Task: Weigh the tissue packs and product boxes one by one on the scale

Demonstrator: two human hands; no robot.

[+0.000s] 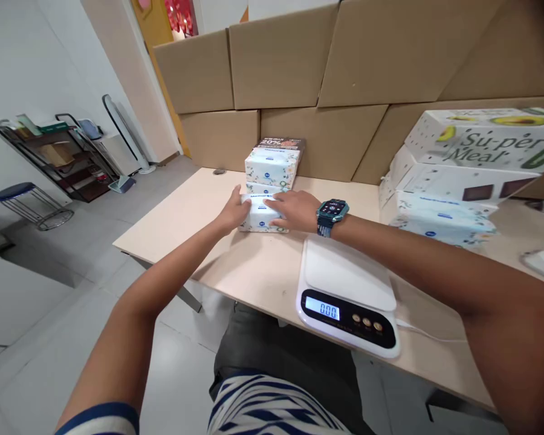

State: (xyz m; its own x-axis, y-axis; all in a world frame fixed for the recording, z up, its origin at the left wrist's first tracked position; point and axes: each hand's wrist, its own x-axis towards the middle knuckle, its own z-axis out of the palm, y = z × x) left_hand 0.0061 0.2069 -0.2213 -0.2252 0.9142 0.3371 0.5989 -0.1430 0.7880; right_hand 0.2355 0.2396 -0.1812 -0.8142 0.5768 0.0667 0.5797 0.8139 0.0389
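A white and pale-blue tissue pack (259,219) with a floral print sits on the near side of a small stack on the table. My left hand (234,211) grips its left side, thumb lying along the front. From the right, my right hand (299,211) holds the same pack, fingers over its top edge and face; a smartwatch (332,210) is on that wrist. Just behind stands another tissue pack (272,166) on top of a further one, with a brown printed box (288,145) at the back. Below my right forearm, a white digital scale (349,275) reads 0.00.
Cardboard boxes (294,66) form a wall along the table's back. On the right, white avocado-printed boxes (489,142) rest above more tissue packs (444,217). A white cable (428,333) runs from the scale. A stool (16,192) and a shelf cart (57,157) stand left.
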